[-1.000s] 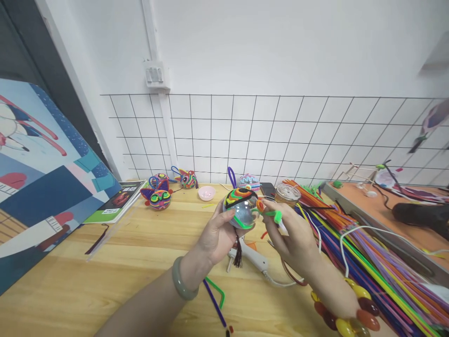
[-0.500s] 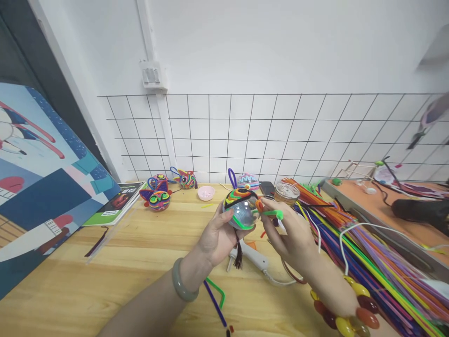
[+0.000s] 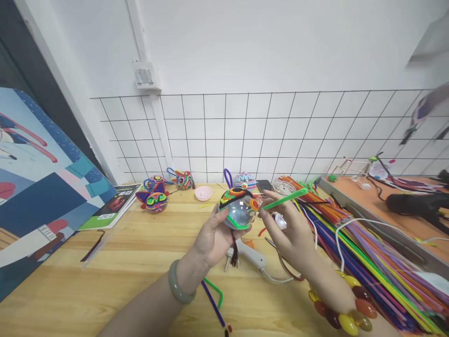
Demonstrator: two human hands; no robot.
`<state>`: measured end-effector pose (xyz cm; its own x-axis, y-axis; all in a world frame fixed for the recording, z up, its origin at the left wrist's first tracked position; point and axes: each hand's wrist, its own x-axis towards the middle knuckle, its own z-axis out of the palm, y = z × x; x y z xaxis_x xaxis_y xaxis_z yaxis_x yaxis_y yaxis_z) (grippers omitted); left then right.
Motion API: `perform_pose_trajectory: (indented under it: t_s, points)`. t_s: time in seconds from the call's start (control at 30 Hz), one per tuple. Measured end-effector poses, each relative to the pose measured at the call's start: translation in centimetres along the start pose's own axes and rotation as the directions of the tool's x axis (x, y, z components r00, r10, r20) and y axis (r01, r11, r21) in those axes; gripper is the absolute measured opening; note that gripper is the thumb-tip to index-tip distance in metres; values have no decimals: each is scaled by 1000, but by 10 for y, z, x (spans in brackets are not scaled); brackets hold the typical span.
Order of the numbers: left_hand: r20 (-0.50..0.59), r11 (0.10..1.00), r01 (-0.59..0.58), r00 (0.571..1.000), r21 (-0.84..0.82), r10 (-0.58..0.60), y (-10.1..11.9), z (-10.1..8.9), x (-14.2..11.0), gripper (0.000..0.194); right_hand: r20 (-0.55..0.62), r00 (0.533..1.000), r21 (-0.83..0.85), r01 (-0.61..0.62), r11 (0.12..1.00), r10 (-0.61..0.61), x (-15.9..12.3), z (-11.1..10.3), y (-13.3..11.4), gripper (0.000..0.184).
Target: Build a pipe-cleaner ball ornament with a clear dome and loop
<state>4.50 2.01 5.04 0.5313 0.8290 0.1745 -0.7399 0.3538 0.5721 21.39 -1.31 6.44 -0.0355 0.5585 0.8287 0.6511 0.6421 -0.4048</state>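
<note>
Left hand (image 3: 214,236) grips clear ball (image 3: 239,210); right hand (image 3: 289,231) pinches green pipe cleaner (image 3: 286,199). Glue gun (image 3: 250,254) lies beneath, partly hidden by ball and tassel (image 3: 234,250).

The left hand (image 3: 213,241) is bare, and its wrist wears a smooth, rounded bangle (image 3: 174,283) in muted grey-green with a soft shine. The right hand (image 3: 296,236) is bare too, its wrist ringed by a chunky bracelet (image 3: 348,324) of large, glossy oval beads: yellow, orange-red, deep red and olive-brown.
</note>
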Motion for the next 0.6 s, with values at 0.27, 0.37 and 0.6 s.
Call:
perform_pose_trajectory:
  t_s: [0.27, 0.37, 0.6]
  points:
    - [-8, 1000, 1, 1000, 21, -1, 1, 2, -1, 50, 13, 998, -59, 64, 996, -63, 1, -1, 0, 39]
    - [-23, 999, -24, 999, 38, 25, 1, 4, -1, 52, 19, 990, -105, 144, 984, -143, 2, -1, -2, 33]
    - [28, 993, -77, 997, 93, 75, 1, 5, 0, 54, 41, 975, -106, 219, 970, -216, 4, -1, -1, 41]
